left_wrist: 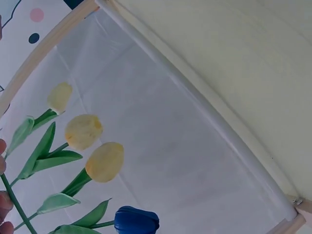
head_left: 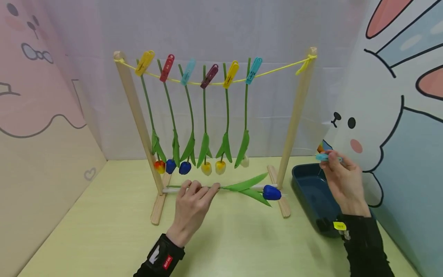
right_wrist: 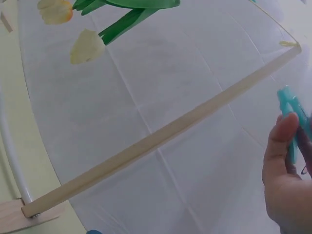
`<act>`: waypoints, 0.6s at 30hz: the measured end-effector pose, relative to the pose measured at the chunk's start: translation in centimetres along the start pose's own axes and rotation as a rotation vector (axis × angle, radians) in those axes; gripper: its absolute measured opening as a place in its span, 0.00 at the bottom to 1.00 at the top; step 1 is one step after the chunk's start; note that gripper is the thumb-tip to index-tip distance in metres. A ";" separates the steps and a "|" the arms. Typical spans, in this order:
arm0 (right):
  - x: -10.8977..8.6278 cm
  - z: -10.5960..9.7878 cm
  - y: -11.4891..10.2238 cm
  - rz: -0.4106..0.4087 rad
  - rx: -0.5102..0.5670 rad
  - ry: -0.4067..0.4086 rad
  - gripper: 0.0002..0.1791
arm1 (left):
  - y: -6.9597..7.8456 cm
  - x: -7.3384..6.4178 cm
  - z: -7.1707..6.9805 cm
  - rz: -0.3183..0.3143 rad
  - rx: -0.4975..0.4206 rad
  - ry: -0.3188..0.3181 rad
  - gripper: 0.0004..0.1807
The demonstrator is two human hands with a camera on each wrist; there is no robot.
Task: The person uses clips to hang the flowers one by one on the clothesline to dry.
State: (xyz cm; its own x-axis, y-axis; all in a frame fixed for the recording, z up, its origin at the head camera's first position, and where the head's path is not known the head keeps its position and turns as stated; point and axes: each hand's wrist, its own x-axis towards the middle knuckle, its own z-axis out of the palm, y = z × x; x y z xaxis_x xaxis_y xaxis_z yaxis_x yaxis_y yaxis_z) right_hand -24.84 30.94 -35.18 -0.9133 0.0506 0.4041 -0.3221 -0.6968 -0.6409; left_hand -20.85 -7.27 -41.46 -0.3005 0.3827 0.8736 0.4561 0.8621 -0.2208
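In the head view my left hand [head_left: 195,202] grips the green stem of a blue artificial tulip [head_left: 271,192], held sideways before the frame's lower bar with the bloom to the right. Over the dark tray, my right hand [head_left: 344,184] pinches a light blue clothespin [head_left: 323,157], which the right wrist view also shows between thumb and fingers. Several tulips hang bloom-down from a yellow string [head_left: 273,74], each under its own clothespin; the right-hand one is a white tulip [head_left: 245,161] below a blue clothespin [head_left: 254,70]. In the left wrist view only fingertips [left_wrist: 4,202] show.
A wooden post [head_left: 299,115] carries the string's right end, another post [head_left: 138,123] its left end. Wooden feet [head_left: 158,209] rest on the pale table [head_left: 104,231]. The dark blue tray [head_left: 304,169] stands at the right, beside a wall panel with a cartoon rabbit [head_left: 356,127].
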 end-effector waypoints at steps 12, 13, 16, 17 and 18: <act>3.5 4.0 -1.3 -0.146 -0.285 -0.155 0.18 | 0.2 3.9 -0.9 -0.180 -0.622 -0.014 0.16; 3.9 4.6 -1.6 -0.151 -0.303 -0.158 0.17 | 0.4 4.6 -0.9 -0.194 -0.704 -0.007 0.16; 5.0 6.5 -2.6 -0.169 -0.313 -0.165 0.16 | 1.1 7.0 -0.7 -0.244 -0.893 -0.006 0.12; 5.5 7.2 -2.9 -0.190 -0.317 -0.163 0.16 | 1.4 7.9 -0.5 -0.268 -0.945 -0.012 0.11; 6.0 7.9 -3.2 -0.209 -0.305 -0.169 0.16 | 1.7 8.8 -0.3 -0.295 -0.989 -0.018 0.10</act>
State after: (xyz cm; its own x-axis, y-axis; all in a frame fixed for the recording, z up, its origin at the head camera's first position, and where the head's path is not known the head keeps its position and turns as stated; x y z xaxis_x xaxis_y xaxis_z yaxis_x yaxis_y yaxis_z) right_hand -27.29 27.82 -25.57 -0.7747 0.0321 0.6315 -0.5788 -0.4383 -0.6877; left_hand -22.43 -2.50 -33.99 -0.5211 0.2120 0.8268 0.8448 0.2666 0.4640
